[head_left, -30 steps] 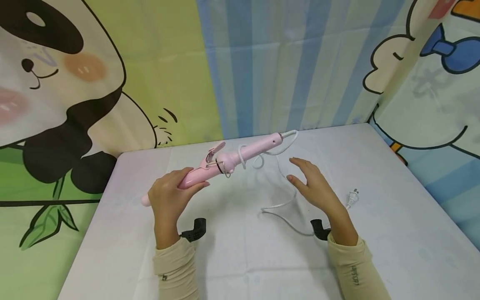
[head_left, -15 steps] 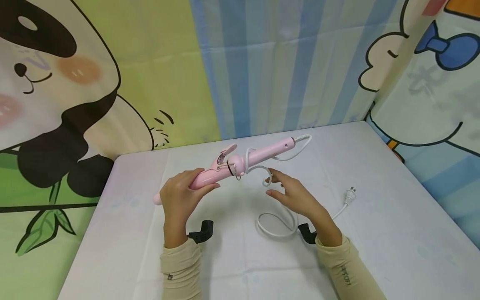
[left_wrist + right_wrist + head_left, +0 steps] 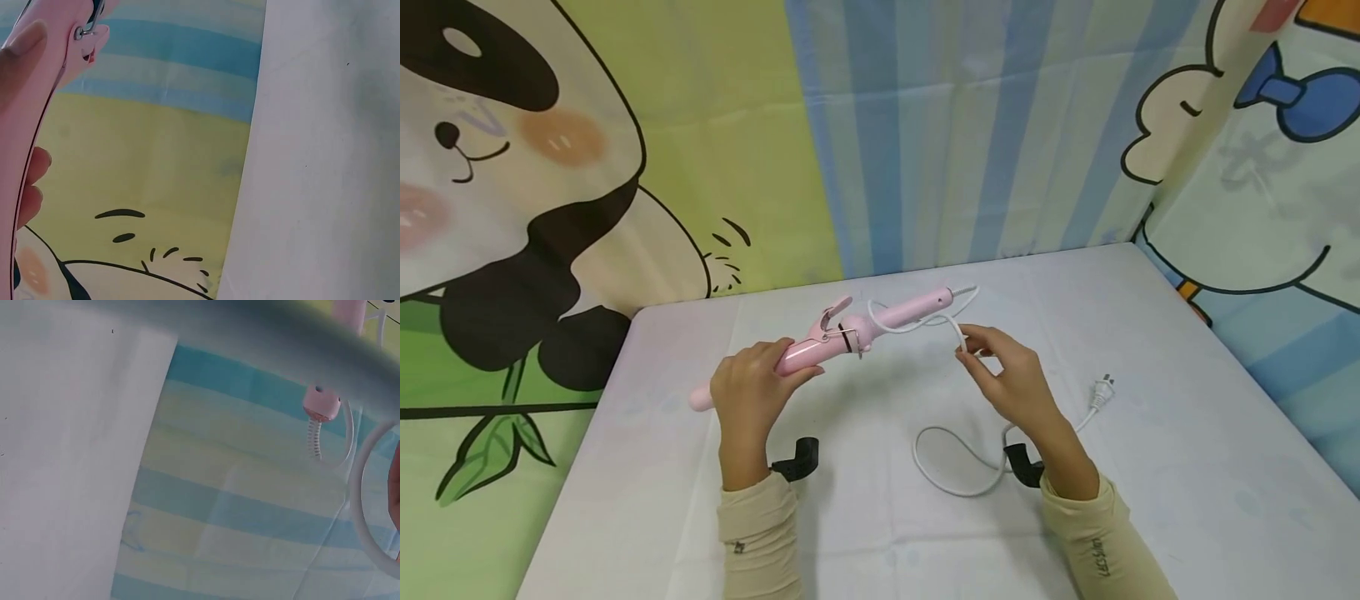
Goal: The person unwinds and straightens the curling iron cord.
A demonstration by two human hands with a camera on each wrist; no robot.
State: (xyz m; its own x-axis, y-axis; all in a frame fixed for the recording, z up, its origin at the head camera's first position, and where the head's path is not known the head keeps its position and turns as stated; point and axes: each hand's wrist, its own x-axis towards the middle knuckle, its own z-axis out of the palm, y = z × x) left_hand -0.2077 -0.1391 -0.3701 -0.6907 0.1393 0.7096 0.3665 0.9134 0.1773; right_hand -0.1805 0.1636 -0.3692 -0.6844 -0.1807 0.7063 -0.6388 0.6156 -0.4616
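Observation:
A pink curling iron (image 3: 917,309) is held above the table, tilted with its handle end up to the right. My left hand (image 3: 747,396) grips it round the barrel, and the tip pokes out on the left. In the left wrist view the thumb and fingertips lie on the iron's pink body (image 3: 22,119). A white cord (image 3: 958,493) leaves the handle end and loops round the handle. My right hand (image 3: 1013,379) pinches the cord near that loop. The right wrist view has the handle end, a blurred band of cord across the top and few fingers.
The cord's slack coils on the white table (image 3: 865,533), and its plug (image 3: 1102,390) lies to the right of my right wrist. Black mounts sit at both wrists. A cartoon-printed curtain (image 3: 925,125) stands behind the table.
My right hand has moved left to the cord and now pinches it. The loop round the handle looks wider. The iron shifted right, then back left, still in my left hand.

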